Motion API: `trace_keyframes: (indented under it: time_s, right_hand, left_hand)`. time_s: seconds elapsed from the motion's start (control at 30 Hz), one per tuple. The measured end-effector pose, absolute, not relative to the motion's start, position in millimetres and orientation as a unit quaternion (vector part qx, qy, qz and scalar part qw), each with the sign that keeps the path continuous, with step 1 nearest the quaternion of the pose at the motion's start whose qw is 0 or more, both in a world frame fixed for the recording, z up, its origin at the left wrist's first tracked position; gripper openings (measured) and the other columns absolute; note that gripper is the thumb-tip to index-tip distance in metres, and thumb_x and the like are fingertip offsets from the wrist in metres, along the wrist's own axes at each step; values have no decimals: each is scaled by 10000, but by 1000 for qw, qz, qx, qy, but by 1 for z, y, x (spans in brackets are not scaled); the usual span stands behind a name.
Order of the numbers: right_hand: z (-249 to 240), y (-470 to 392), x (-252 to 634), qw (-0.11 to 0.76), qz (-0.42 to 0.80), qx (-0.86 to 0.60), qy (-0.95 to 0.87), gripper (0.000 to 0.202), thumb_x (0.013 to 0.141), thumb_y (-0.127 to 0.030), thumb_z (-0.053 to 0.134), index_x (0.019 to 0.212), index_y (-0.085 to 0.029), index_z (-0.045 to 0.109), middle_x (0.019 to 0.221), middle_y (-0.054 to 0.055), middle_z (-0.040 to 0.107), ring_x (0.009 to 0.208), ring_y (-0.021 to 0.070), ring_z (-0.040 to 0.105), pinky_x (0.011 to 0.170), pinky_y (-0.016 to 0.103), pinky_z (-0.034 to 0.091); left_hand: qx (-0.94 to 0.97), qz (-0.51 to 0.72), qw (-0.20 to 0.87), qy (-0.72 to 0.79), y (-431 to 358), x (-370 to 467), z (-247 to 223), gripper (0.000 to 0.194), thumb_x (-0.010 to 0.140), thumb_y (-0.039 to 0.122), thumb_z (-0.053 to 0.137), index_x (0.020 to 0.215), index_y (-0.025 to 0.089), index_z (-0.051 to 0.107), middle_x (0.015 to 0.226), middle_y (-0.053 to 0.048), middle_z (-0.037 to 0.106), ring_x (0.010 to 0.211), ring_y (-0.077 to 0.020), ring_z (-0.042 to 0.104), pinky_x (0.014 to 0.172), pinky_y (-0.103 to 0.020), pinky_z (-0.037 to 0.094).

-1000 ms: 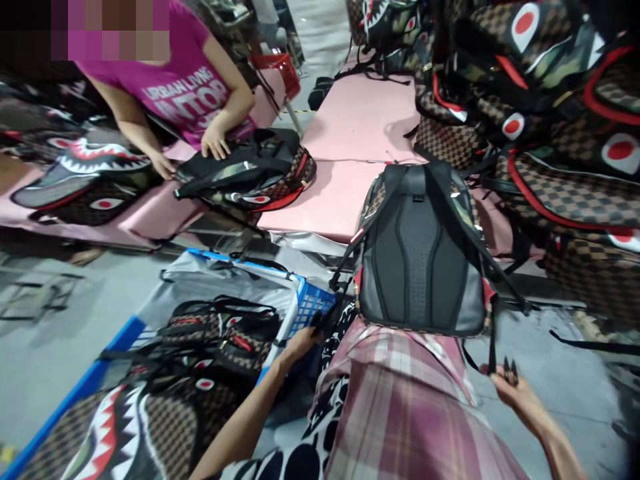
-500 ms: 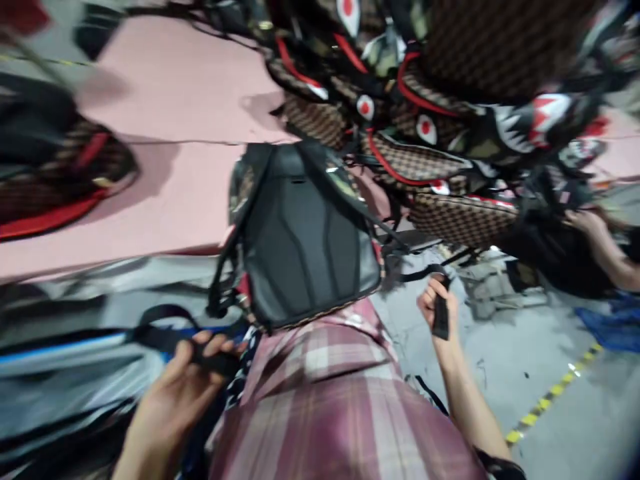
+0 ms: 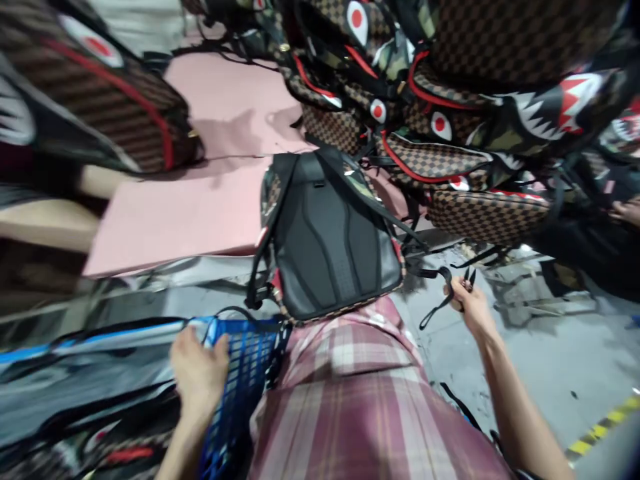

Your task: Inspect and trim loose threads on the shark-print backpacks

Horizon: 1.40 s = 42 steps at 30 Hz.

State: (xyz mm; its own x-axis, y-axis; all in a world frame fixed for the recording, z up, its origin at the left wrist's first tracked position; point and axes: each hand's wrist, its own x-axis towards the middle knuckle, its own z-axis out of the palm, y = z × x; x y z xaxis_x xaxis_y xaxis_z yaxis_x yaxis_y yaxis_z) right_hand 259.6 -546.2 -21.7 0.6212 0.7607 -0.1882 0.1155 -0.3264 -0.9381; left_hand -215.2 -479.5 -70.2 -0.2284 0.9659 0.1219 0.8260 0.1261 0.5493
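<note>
A black backpack (image 3: 325,247) lies back panel up on the pink table edge, against the plaid apron (image 3: 350,400). Its two shoulder straps hang off either side. My right hand (image 3: 467,303) is closed around small dark snips (image 3: 469,279) whose tips point up; a loose black strap (image 3: 440,303) hangs beside its fingers. At lower left, my left hand (image 3: 200,367) is over the blue basket's edge, thumb and fingers apart, with nothing visible between them.
Checkered shark-face bags (image 3: 440,153) are piled on the pink table (image 3: 185,213). At left, a person's arm (image 3: 50,220) is below another bag (image 3: 120,93). A blue basket (image 3: 245,353) stands beside my left hand. Another person's hand (image 3: 630,210) shows at far right.
The black strap is out of my left hand, which has opened. My right hand now shows snips, with the strap dangling beside it. A bag and a person's arm have come further into view at left.
</note>
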Motion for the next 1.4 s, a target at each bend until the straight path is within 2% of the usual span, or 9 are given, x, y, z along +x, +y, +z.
trace_keyframes:
  time_s: [0.1, 0.23, 0.4, 0.57, 0.67, 0.8, 0.97, 1.17, 1.4]
  right_hand:
    - [-48, -550, 244, 459, 240, -790, -327, 267, 718, -413, 575, 867, -202, 644, 804, 51, 648, 674, 183, 554, 632, 290, 437]
    - [-66, -541, 182, 453, 295, -740, -400, 337, 758, -408, 524, 945, -165, 665, 917, 74, 682, 804, 210, 596, 765, 339, 456]
    - [-72, -530, 147, 487, 253, -733, -402, 426, 803, -379, 482, 1135, -143, 607, 975, 82, 670, 856, 200, 607, 816, 341, 453]
    - [-77, -525, 108, 406, 146, -740, -516, 520, 823, -360, 494, 1295, -141, 482, 921, 103, 672, 774, 228, 624, 686, 333, 466]
    - [-78, -522, 69, 323, 103, -688, -641, 553, 760, -347, 607, 1257, -124, 514, 841, 111, 676, 704, 243, 619, 597, 316, 444]
    - [-76, -510, 49, 267, 76, -686, -673, 317, 746, -160, 563, 1051, -199, 637, 808, 63, 665, 653, 194, 602, 564, 274, 408]
    - [-73, -503, 54, 380, 150, -699, -586, 210, 785, -138, 483, 831, -231, 665, 758, 7, 636, 665, 146, 586, 570, 232, 400]
    - [-67, -501, 78, 431, 137, -694, -560, 263, 707, -79, 441, 823, -212, 637, 822, 21, 635, 742, 163, 575, 650, 247, 400]
    - [-65, -509, 177, 463, 164, -744, -453, 191, 776, -234, 422, 756, -178, 604, 748, 32, 626, 697, 167, 541, 647, 268, 388]
  left_hand:
    - [785, 175, 26, 594, -476, -194, -77, 588, 778, 414, 557, 1259, 92, 456, 1322, -219, 455, 1301, -405, 273, 1016, -614, 211]
    - [889, 101, -4, 446, -454, -170, -87, 571, 716, 226, 664, 1254, 165, 483, 1343, -169, 460, 1324, -399, 231, 1019, -655, 70]
    - [911, 139, -21, 387, -430, -153, -86, 563, 729, 306, 663, 1250, 176, 495, 1291, -161, 518, 1302, -357, 306, 1043, -616, 1]
    - [912, 206, -6, 355, -427, -111, -78, 532, 784, 371, 594, 1258, 154, 488, 1239, -169, 554, 1289, -337, 335, 1057, -592, -12]
    - [905, 236, 0, 353, -430, -92, -74, 530, 788, 310, 585, 1279, 148, 466, 1220, -176, 562, 1289, -343, 333, 1053, -601, 47]
    - [901, 238, -12, 363, -434, -90, -74, 538, 767, 173, 564, 1290, 133, 444, 1233, -175, 554, 1281, -351, 341, 1040, -609, 91]
    - [888, 241, -26, 392, -443, -79, -79, 509, 781, 182, 524, 1277, 100, 446, 1258, -197, 529, 1291, -368, 318, 1028, -628, 76]
    - [872, 283, -32, 399, -448, -67, -81, 445, 820, 273, 526, 1226, 93, 499, 1212, -203, 567, 1178, -327, 482, 1046, -548, 160]
    - [886, 273, -83, 365, -455, -129, -82, 471, 815, 198, 511, 1280, 150, 456, 1176, -162, 606, 1109, -279, 556, 1055, -537, 177]
